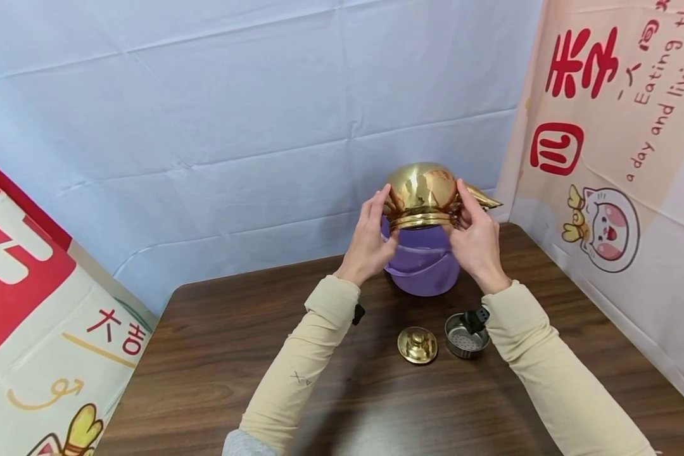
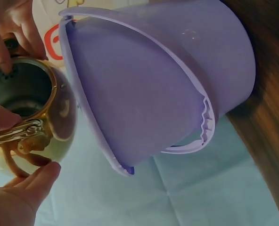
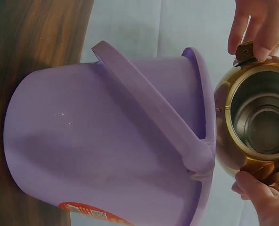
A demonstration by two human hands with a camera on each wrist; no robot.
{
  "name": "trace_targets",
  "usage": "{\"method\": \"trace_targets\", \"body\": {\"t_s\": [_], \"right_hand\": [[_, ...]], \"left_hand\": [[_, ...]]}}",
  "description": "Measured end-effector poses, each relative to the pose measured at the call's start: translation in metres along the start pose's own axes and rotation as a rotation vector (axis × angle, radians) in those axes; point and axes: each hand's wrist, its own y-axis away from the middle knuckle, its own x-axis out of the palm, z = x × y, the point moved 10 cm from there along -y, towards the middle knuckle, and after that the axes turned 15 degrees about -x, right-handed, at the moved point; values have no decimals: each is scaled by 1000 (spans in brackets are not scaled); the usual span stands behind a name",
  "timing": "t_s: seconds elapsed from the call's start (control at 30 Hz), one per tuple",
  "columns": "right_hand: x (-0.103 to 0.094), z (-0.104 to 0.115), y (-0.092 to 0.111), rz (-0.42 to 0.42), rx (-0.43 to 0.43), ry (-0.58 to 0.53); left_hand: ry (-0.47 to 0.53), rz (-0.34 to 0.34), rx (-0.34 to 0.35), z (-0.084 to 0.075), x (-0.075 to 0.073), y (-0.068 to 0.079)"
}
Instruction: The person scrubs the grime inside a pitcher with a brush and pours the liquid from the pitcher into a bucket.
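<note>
A shiny gold teapot (image 1: pixel 422 187) is held mouth down in front of the upper part of a purple bucket (image 1: pixel 424 275). My left hand (image 1: pixel 372 237) grips it on the handle side. On the spout side my right hand (image 1: pixel 477 237) holds it, with the spout (image 1: pixel 484 197) pointing right past the fingers. The right wrist view shows into the teapot's lidless mouth (image 3: pixel 262 117), a bare metal interior. On the table below lie the gold lid (image 1: pixel 417 345), knob up, and a round metal strainer (image 1: pixel 464 339) with a perforated bottom, partly covered by the right wrist's camera.
The bucket stands near the back of the dark wooden table (image 1: pixel 228 354), its handle (image 2: pixel 208 122) folded down along its side. A pale blue cloth (image 1: pixel 234 126) hangs behind. Printed cloths with red lettering (image 1: pixel 570 63) flank the table at left and right.
</note>
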Motion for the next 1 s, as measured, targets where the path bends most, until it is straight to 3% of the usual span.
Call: {"method": "trace_targets", "body": {"t_s": [0.43,1.0], "right_hand": [[-4,6,-3,-26,-33,61],[-6,10,-7,-101,-20,100]], "left_hand": [[68,3,-86,8,-3,-2],[281,92,-302,21,3,-5]]}}
